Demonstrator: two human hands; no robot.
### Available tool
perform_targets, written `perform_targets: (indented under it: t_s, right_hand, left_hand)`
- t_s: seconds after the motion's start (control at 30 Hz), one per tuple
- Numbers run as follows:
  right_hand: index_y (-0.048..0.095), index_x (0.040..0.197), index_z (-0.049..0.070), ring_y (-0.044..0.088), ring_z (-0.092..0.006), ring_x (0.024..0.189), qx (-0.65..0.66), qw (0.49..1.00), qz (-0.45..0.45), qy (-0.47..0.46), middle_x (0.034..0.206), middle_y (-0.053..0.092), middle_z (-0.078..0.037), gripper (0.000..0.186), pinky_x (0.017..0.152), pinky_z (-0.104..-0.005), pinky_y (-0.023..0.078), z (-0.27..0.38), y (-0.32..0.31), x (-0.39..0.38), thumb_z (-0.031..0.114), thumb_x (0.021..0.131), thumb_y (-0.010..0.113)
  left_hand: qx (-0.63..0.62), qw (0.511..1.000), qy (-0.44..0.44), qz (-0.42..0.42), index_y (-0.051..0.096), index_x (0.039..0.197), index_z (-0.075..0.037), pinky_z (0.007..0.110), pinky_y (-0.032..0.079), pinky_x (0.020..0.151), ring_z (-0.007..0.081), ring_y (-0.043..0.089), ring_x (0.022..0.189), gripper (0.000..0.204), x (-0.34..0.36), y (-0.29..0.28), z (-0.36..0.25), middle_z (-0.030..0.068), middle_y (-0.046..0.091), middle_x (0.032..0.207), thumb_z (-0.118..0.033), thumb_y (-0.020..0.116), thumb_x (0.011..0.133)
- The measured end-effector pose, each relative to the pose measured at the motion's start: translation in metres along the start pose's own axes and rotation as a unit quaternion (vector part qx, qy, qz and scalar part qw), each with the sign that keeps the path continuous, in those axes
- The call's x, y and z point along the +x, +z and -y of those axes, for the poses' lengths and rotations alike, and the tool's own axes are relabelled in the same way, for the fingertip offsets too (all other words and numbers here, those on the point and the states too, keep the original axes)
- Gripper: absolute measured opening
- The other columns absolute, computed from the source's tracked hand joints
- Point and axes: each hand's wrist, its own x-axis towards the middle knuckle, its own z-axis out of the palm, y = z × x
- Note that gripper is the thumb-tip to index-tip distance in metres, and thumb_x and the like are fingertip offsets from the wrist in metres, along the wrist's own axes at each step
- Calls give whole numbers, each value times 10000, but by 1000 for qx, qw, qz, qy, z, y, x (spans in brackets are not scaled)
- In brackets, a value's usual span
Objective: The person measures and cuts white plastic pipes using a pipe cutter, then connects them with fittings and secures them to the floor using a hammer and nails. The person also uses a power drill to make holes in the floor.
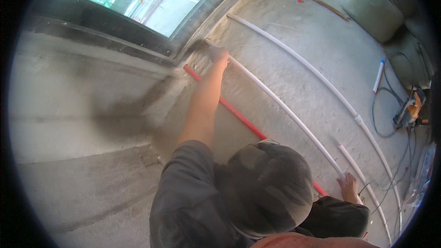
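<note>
My left arm stretches forward to a long, slim white pipe point(285, 106) on the concrete floor. My left hand point(219, 55), somewhat blurred, closes round it close to its far end, by the window corner. At the near right, my right hand point(349, 188) has its thumb and fingers on the same pipe, part of them hidden from view. A red pipe point(241, 118) runs under my left forearm and passes behind my bent knee point(271, 186) in patterned grey cloth. Beside my right hand lies a shorter white pipe point(358, 166).
Another long white pipe point(312, 69), with a coupling point(358, 119), curves across the floor farther right. A corded power tool point(410, 108), its cables, full sacks point(374, 11) and a wooden-handled tool point(324, 3) lie along the right. A concrete wall point(82, 96) and window frame point(105, 30) bound the left.
</note>
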Motion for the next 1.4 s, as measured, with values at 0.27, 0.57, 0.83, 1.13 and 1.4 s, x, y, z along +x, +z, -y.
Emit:
perform_targets:
  t_s: [0.27, 0.57, 0.83, 1.13, 1.4]
  right_hand:
    - [650, 1025, 54, 697, -451, 918, -17, 999, -39, -21, 956, 708, -200, 387, 776, -541, 543, 12, 27, 24, 406, 929, 779]
    - [644, 1252, 50, 708, -413, 1060, 22, 993, -37, -109, 1169, 718, -186, 436, 887, -517, 565, 84, 31, 68, 357, 960, 746]
    - [657, 1164, 9, 676, -466, 969, 41, 996, -73, -4, 1055, 689, -211, 379, 814, -542, 532, -38, 29, -17, 197, 868, 802]
    - [596, 1420, 90, 690, -441, 1065, 1, 990, -73, -120, 1230, 687, -208, 487, 884, -533, 582, 66, 60, 62, 238, 975, 730]
    - [647, 1190, 58, 682, -344, 1087, -41, 992, -115, 44, 1090, 690, -148, 394, 923, -487, 557, 14, 43, 2, 406, 1013, 694]
  left_hand:
    - [55, 995, 81, -14, 678, 1124, 107, 489, 580, 894, 390, 720, 1081, 352, -42, 9, 1, 260, 723, 1146, -168, 686, 904]
    - [-6, 999, -25, 32, 486, 1378, 48, 494, 594, 584, 333, 708, 801, 524, -49, 8, 8, 199, 681, 1071, -117, 713, 935]
    - [10, 999, -14, 48, 418, 1424, 72, 451, 611, 579, 339, 723, 821, 603, -56, 2, -3, 244, 675, 1136, -75, 696, 910]
    - [-6, 995, -48, 86, 472, 1411, 44, 448, 635, 713, 315, 713, 904, 522, -79, 6, 8, 208, 662, 1181, -211, 653, 993]
    - [25, 994, 40, 95, 598, 1246, 101, 414, 643, 627, 281, 747, 897, 399, 15, 3, 31, 191, 716, 1121, -139, 716, 949]
